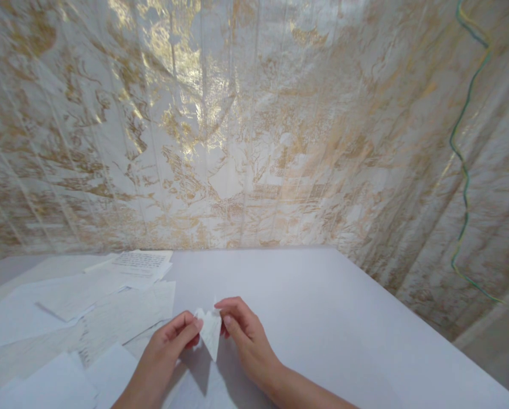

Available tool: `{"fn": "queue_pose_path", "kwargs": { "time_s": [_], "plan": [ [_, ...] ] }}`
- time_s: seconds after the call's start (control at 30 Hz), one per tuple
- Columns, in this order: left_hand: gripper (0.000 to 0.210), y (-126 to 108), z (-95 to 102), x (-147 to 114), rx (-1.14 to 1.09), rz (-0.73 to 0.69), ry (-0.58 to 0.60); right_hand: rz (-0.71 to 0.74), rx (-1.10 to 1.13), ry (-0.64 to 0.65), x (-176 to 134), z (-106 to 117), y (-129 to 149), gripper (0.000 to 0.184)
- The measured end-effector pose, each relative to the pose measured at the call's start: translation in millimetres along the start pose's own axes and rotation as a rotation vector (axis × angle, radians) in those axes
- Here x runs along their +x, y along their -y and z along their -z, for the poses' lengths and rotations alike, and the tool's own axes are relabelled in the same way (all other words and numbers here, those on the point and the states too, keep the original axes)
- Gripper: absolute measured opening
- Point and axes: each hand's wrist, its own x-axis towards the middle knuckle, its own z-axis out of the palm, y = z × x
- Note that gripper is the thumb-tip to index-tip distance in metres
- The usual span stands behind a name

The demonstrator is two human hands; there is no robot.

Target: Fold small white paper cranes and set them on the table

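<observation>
The left hand [169,343] has its grip clamped on the left edge of a small folded paper [212,335], thumb on the near face. The right hand [246,338] has its grip closed on the paper's right side, index fingertip at the upper right corner, thumb lower by the edge. The folded paper is between the two hands at the near middle of the counter [343,324], raised off it, with its pointed end downward. Shadows fall on the counter below.

Loose sheets [122,312] overlap across the left of the counter, some with ragged edges. At the far left, a written page [140,262] shows dark lines of writing, too small to read. Behind the counter hangs a white and gold curtain [237,187]; a green and yellow cord [466,187] runs down it on the right.
</observation>
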Motion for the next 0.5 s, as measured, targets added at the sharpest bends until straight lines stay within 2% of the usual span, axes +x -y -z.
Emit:
{"fn": "queue_pose_path", "kwargs": {
  "time_s": [0.13,0.23,0.5],
  "plan": [
    [0.039,2.3,4.3,1.2,0.0,0.031,0.018,0.009,-0.07,0.008,0.7,0.5,5.0,0.013],
    [0.038,5.4,5.1,2.5,0.002,0.039,0.046,-0.009,-0.059,-0.017,1.3,-0.7,4.1,0.01],
    [0.034,8.3,-0.3,-0.1,0.047,-0.01,0.103,-0.177,0.063,-0.129,6.2,1.0,-9.0,0.027]
  ]
}}
